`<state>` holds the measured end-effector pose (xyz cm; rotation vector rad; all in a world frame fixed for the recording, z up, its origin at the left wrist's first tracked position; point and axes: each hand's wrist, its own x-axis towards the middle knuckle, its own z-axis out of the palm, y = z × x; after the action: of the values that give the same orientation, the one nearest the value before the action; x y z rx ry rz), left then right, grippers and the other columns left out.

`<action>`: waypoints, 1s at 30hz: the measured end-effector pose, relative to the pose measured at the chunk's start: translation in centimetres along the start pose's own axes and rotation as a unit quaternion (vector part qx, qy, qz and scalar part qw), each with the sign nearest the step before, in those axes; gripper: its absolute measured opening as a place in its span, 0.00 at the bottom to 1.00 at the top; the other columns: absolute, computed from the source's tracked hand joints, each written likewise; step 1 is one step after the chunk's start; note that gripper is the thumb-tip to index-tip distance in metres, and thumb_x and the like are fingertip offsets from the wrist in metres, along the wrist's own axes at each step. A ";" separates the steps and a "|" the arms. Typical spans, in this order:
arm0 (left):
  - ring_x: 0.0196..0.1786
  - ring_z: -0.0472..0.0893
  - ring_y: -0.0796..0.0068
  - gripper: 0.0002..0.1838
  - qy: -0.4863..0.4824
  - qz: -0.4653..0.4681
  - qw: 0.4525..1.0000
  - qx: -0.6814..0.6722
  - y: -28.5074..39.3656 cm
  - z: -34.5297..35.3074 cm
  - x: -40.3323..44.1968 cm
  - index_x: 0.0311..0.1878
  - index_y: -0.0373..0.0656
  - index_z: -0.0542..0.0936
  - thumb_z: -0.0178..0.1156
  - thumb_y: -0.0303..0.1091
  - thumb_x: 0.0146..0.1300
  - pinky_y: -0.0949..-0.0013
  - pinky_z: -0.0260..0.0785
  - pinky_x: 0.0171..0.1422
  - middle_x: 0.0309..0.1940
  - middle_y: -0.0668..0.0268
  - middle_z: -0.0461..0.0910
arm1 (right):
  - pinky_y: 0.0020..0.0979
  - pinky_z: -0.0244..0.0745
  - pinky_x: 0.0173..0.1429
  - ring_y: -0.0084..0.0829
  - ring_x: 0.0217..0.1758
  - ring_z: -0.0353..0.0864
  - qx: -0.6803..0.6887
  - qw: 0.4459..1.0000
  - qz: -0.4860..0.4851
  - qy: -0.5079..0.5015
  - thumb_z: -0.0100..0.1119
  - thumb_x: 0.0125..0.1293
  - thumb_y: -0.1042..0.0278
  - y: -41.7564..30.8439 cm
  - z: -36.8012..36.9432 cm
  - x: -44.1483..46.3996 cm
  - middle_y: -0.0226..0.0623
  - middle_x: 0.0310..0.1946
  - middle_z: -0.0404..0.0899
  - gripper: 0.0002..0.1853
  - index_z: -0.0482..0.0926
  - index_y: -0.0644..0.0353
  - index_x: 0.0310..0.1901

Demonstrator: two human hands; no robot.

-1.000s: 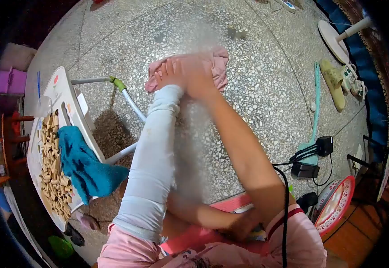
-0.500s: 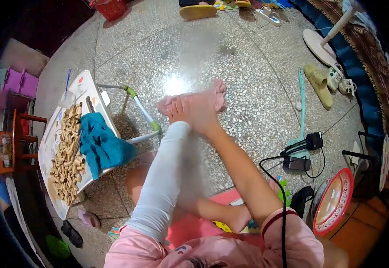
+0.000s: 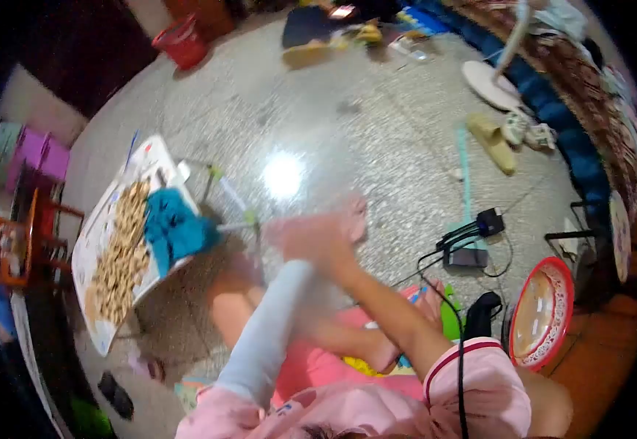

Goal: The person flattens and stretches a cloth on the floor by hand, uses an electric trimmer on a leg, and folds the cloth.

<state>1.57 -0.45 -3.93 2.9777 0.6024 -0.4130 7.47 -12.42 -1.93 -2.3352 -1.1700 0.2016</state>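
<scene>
A crumpled pink cloth (image 3: 356, 211) lies on the speckled floor in front of my body. My left hand (image 3: 296, 240), below a light blue sleeve, rests on the cloth's left part. Over its middle is my right hand (image 3: 331, 245), at the end of a bare forearm. The two hands are close together and motion smears them, so the fingers do not show clearly. Much of the cloth is hidden under them.
On the left stands a low white table (image 3: 93, 219) with many short tan pieces (image 3: 119, 256) and a teal cloth (image 3: 176, 230). Black adapters and cables (image 3: 468, 249) lie at right, near a red-rimmed basin (image 3: 569, 307) and a green slipper (image 3: 490, 143). A red bucket (image 3: 181, 45) stands farther off.
Both hands and the pink cloth have come back across the floor, closer to my body. The camera view has also shifted, and the hands are more blurred.
</scene>
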 end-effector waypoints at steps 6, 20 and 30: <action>0.78 0.37 0.47 0.37 -0.138 0.036 0.989 -0.046 3.0 -4.4 -5.7 0.76 0.47 0.46 0.42 0.49 0.68 0.41 0.32 0.76 0.77 0.52 0.38 | 0.54 0.53 0.69 0.47 0.73 0.54 -0.139 0.989 0.056 0.002 0.52 0.61 0.59 -2.4 0.1 -5.6 0.46 0.68 0.58 0.33 0.62 0.61 0.67; 0.75 0.48 0.41 0.34 0.022 0.028 0.998 -0.059 2.7 1.1 -4.7 0.71 0.40 0.57 0.46 0.47 0.66 0.33 0.42 0.69 0.74 0.46 0.48 | 0.62 0.35 0.73 0.47 0.79 0.39 -0.186 0.973 0.070 -0.113 0.50 0.63 0.57 -3.5 -1.7 -6.9 0.46 0.76 0.43 0.39 0.50 0.61 0.73; 0.76 0.43 0.38 0.33 -0.036 0.018 0.993 -0.107 2.4 2.1 -2.7 0.72 0.40 0.55 0.45 0.46 0.67 0.30 0.35 0.70 0.74 0.43 0.44 | 0.42 0.70 0.49 0.42 0.50 0.77 -0.027 0.992 0.006 -0.122 0.57 0.54 0.62 -3.6 -6.4 -8.0 0.47 0.45 0.78 0.19 0.76 0.64 0.46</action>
<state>-0.40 -3.93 -5.11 2.7524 0.5479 -0.4228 2.27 -19.33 4.57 -2.4171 -1.2897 0.4759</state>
